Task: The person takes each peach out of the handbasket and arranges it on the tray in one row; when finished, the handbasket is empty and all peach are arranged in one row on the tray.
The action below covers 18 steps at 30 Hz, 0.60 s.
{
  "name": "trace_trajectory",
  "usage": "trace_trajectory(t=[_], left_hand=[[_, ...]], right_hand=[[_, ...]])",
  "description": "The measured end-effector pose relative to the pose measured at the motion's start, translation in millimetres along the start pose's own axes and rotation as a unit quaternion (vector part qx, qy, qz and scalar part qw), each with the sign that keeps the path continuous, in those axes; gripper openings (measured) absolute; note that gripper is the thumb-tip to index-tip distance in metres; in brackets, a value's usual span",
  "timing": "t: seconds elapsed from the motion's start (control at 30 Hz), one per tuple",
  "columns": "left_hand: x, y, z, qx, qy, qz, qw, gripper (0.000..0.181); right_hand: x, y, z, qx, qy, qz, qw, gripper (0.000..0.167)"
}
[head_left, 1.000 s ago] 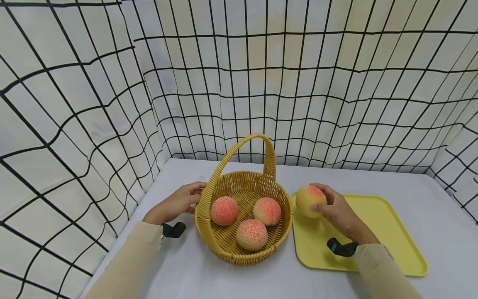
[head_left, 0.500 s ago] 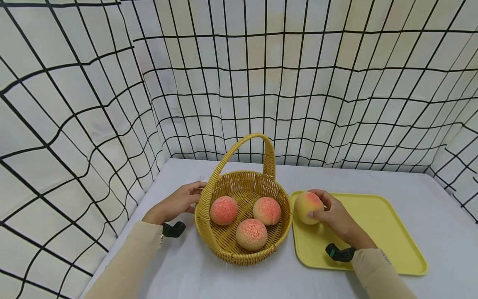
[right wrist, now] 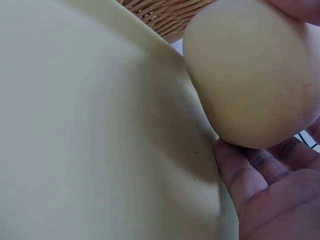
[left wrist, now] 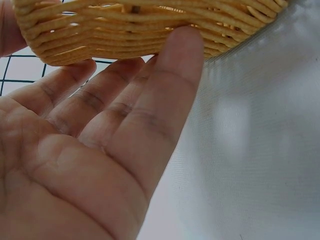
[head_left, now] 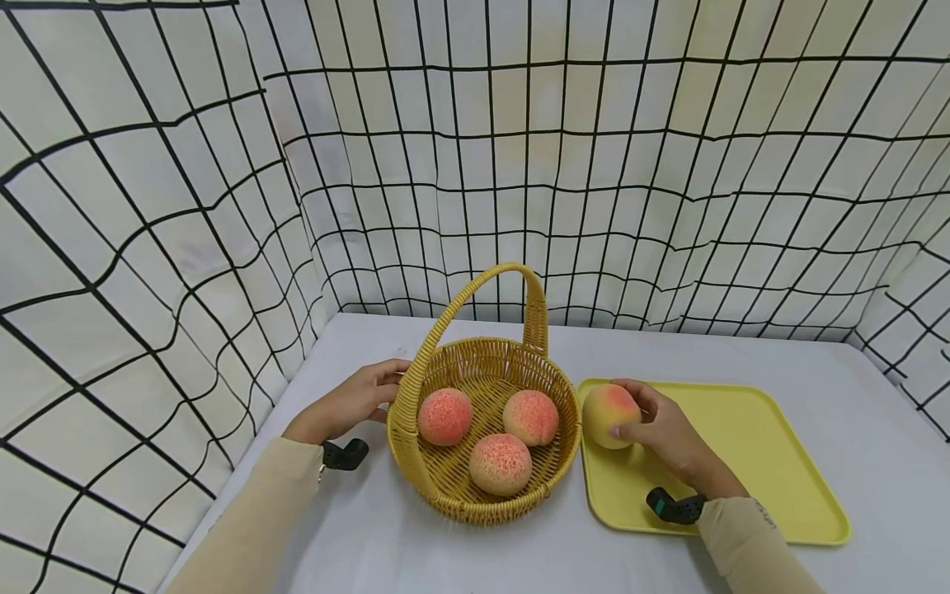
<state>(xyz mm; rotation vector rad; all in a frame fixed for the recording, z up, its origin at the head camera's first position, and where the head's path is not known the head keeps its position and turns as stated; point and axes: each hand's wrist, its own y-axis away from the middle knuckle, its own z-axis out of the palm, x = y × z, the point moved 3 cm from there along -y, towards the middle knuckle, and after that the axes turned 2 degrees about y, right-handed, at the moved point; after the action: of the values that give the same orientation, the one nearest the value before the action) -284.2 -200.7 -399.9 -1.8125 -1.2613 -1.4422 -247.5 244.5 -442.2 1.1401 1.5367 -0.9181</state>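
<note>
My right hand [head_left: 664, 429] grips a yellow peach with a red blush [head_left: 612, 417] between thumb and fingers, low over the left end of the yellow tray [head_left: 750, 462]. In the right wrist view, the fingers curl beneath the peach [right wrist: 250, 75]; whether it touches the tray, I cannot tell. On the far side of the scene, my left hand [head_left: 356, 403] touches the left wall of the wicker basket [head_left: 486, 513]. Its fingers [left wrist: 170, 100] lie fairly straight against the weave in the left wrist view. Three reddish peaches, one of them nearest the front [head_left: 500, 465], sit apart inside the basket.
The basket's tall handle [head_left: 475, 289] arches over its opening. The tray's left edge lies close beside the basket. A white-covered table [head_left: 519, 561] carries both, and black netting [head_left: 557, 165] over white sheeting stands at the back and sides.
My right hand has come slightly left and down toward the near side with the peach, lowering it at the tray's left end. The left hand and the basket stay in place.
</note>
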Motion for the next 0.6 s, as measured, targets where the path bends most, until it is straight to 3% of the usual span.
trace_trajectory(t=[0.6], left_hand=[[-0.1,0.0,0.5,0.003,0.0,-0.003,1.0,0.051]], right_hand=[[-1.4,3.1,2.2,0.012,0.036,0.001,0.9993,0.075]])
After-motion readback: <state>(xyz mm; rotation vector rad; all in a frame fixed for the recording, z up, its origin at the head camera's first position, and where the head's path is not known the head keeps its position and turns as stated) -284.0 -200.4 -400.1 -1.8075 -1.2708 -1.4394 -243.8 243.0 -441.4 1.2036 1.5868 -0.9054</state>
